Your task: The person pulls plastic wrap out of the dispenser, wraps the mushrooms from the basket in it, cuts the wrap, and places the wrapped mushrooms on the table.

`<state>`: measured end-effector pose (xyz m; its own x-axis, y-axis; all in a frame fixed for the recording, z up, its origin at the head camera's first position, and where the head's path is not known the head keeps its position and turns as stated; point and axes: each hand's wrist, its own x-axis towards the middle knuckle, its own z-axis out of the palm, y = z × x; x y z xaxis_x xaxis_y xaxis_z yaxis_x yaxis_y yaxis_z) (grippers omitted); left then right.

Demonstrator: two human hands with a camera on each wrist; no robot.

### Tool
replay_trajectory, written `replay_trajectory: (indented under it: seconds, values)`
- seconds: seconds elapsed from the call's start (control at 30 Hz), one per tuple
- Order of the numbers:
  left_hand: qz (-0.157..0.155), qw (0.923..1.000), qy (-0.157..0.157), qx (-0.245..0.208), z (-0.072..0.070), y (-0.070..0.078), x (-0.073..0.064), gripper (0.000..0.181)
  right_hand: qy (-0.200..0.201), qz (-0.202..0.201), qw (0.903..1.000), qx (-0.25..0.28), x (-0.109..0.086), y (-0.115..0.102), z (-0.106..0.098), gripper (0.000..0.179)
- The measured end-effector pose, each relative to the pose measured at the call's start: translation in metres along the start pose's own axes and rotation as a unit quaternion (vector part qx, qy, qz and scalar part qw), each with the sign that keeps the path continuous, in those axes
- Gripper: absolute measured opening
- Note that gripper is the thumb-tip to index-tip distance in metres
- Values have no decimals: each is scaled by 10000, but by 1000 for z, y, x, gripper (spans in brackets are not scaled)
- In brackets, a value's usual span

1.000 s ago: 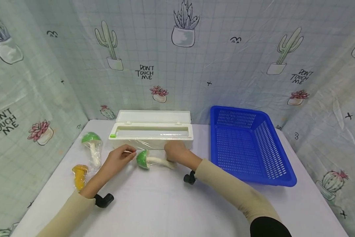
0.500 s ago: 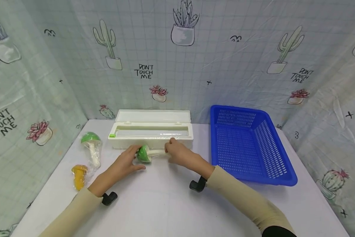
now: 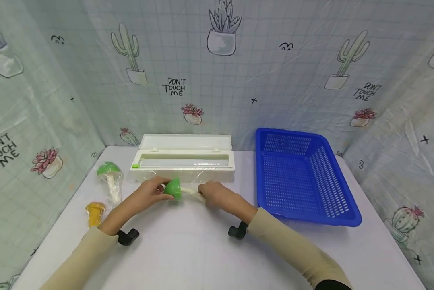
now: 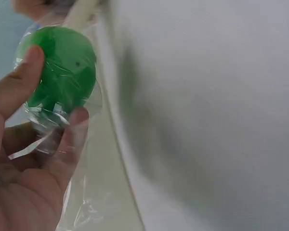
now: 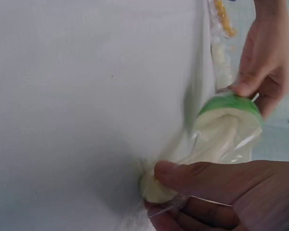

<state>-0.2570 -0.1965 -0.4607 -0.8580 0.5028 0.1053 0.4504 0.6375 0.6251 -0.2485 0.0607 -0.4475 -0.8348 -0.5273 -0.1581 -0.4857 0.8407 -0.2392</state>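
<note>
Between both hands is a toy mushroom [image 3: 174,189] with a green cap and a long pale stem, lying sideways in clear plastic film [image 4: 84,202]. My left hand [image 3: 149,192] grips the cap, thumb on one side and fingers on the other. The stem's end [image 5: 156,190] is pinched between thumb and fingers of my right hand [image 3: 218,196]. Behind them stands a white cling film dispenser [image 3: 184,175] with its lid raised. In the left wrist view, film stretches from the cap along the fingers.
At the left lie a film-wrapped green mushroom [image 3: 109,169] and a wrapped yellow mushroom [image 3: 95,211], partly behind the left forearm. A blue plastic basket [image 3: 307,219] stands on the right. Patterned cloth [image 3: 253,60] hangs behind the white table [image 3: 188,249].
My left hand came in from beside the cap and now grips it. The mushroom rose toward the dispenser, and its cap turned. My right hand shifted along the stem's end.
</note>
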Motion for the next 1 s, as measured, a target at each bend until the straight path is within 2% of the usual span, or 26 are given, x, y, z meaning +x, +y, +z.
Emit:
replay_trajectory:
  seconds: [0.17, 0.3, 0.37, 0.4, 0.43, 0.5, 0.57, 0.6, 0.63, 0.67, 0.73, 0.8, 0.9, 1.0]
  values:
    - [320, 9988, -206, 299, 3, -9, 0, 60, -81, -111, 9996, -266, 3, -2, -1, 13]
    - [230, 9978, -566, 262, -4, -13, -7, 61, -178, -318, 9988, -339, 2, -3, -4, 22]
    - [115, 9984, -479, 284, -11, -13, -12, 55, -223, -366, 9987, -288, 1, -3, -6, 24]
    - [42, 9993, -252, 283, -14, -13, -14, 48, -236, -401, 9984, -310, 1, -3, -7, 24]
    - [-29, 9995, 109, 296, -17, -13, -16, 42, -244, -439, 9982, -332, 0, -2, -7, 24]
    - [-218, 9933, 1100, 286, -21, -12, -18, 32, -280, -493, 9976, -393, 0, -2, -7, 22]
    - [-427, 9758, 2131, 241, -22, -11, -16, 28, -320, -477, 9973, -452, 1, 0, -8, 21]
    - [-541, 9658, 2531, 177, -23, -11, -15, 30, -369, -445, 9973, -458, 1, 1, -9, 20]
    - [-674, 9572, 2811, 119, -23, -11, -13, 36, -433, -386, 9974, -433, 1, 2, -10, 19]
    - [-824, 9515, 2962, 58, -23, -12, -11, 45, -504, -328, 9973, -413, 1, 2, -11, 18]
    - [-1105, 9493, 2942, -89, -23, -15, -6, 65, -624, -271, 9968, -422, 2, 3, -15, 15]
    - [-1338, 9520, 2746, -206, -24, -20, -3, 79, -755, -244, 9960, -400, 2, 3, -19, 13]
    - [-1549, 9569, 2442, -263, -26, -31, 0, 84, -900, -357, 9945, -393, 1, 4, -28, 9]
    - [-1611, 9575, 2379, -266, -28, -41, -1, 80, -995, -534, 9930, -358, 2, 6, -39, 6]
